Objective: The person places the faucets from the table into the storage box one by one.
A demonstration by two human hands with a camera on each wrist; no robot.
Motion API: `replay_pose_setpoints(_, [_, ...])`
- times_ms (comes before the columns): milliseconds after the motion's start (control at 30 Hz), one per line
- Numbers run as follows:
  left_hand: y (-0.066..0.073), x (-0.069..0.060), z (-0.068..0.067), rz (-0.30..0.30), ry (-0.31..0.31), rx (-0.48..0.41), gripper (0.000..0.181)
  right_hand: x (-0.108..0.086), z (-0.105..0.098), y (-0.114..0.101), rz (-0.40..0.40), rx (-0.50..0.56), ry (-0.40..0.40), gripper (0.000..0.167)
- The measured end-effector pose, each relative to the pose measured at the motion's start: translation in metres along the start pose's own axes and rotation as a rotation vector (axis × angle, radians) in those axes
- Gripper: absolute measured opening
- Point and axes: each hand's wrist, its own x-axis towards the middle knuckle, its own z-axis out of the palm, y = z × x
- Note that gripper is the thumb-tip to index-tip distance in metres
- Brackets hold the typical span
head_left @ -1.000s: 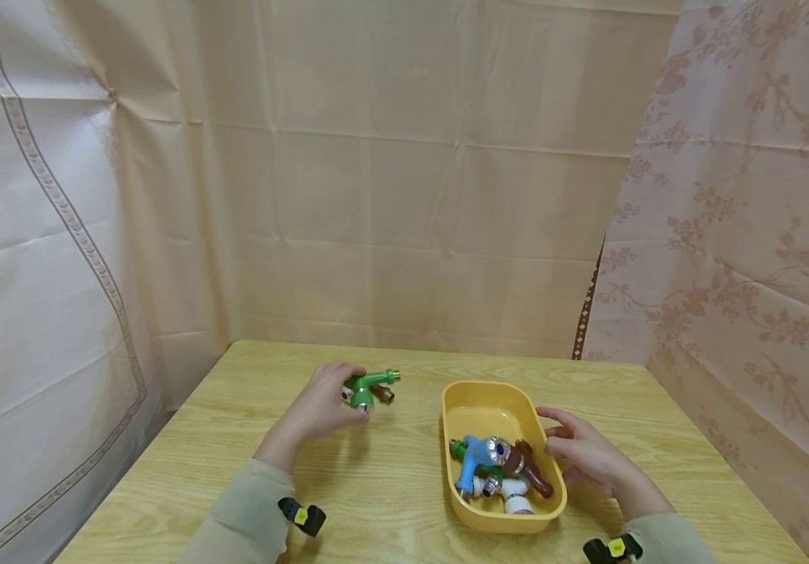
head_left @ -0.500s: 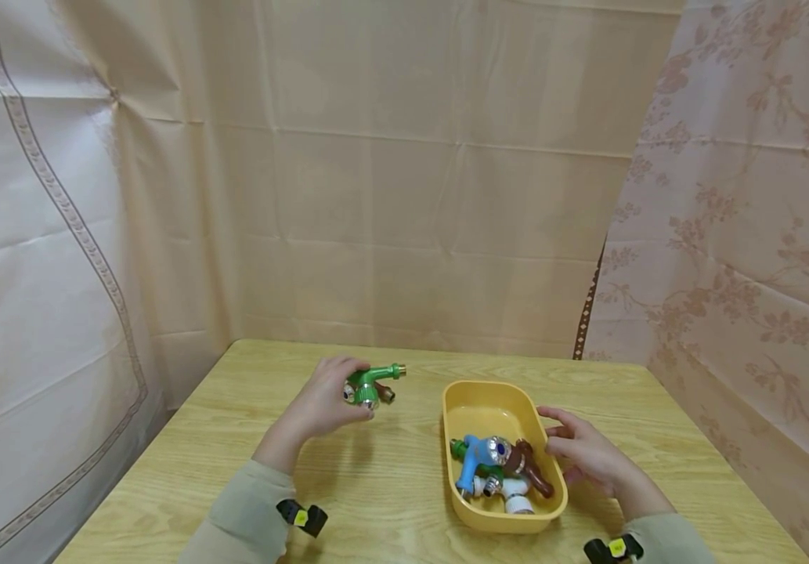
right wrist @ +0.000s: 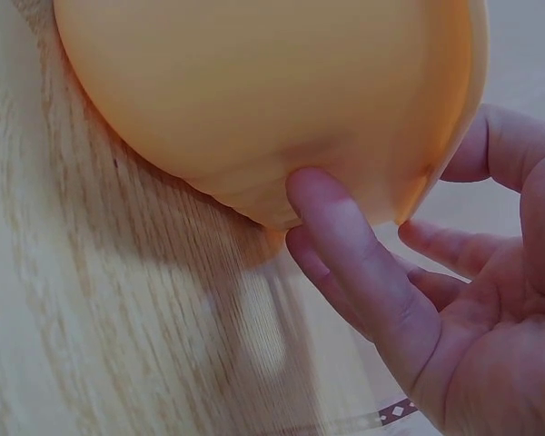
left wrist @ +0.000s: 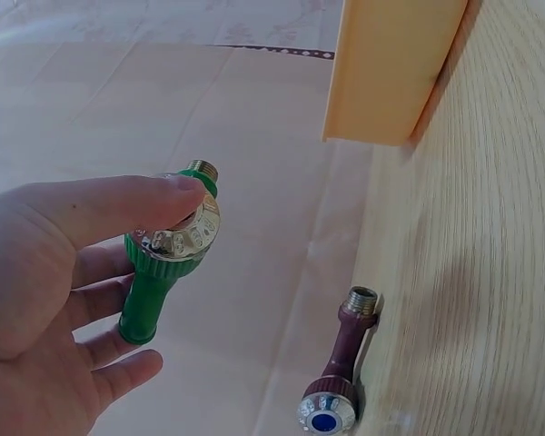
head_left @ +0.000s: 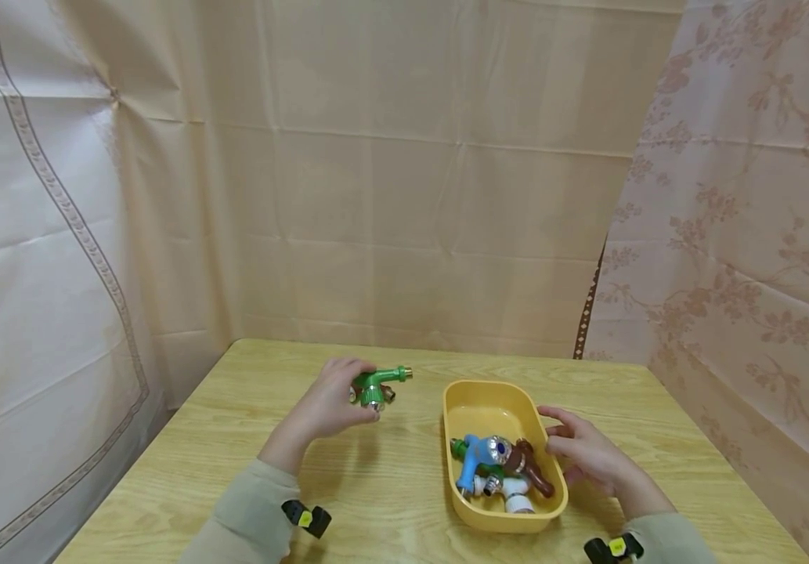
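My left hand pinches a green tap between thumb and fingers, above the table. In the left wrist view the thumb lies across the green tap's silvery knob, and a brown tap lies on the table beyond. From the head that brown tap is mostly hidden behind the green one. Loosely bent fingers of my right hand touch the side of a yellow tub. Inside the tub are a blue tap, a brown tap, a white fitting and something green partly covered.
The wooden table runs back to a beige curtain. Patterned cloth hangs on the right and white cloth on the left. Both wrists carry black straps.
My left hand, with the green tap in it, has shifted slightly to the right. The right hand and the tub stay where they were.
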Motion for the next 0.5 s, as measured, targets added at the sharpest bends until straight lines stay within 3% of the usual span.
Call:
replay_pose_setpoints(233, [0.007, 0.001, 0.008, 0.01, -0.003, 0.0, 0.067, 0.0, 0.001, -0.003, -0.003, -0.011, 0.008, 0.078])
replay_pose_setpoints(500, [0.011, 0.008, 0.027, 0.059, -0.024, 0.026, 0.066, -0.002, 0.002, -0.001, 0.0, -0.017, 0.011, 0.078])
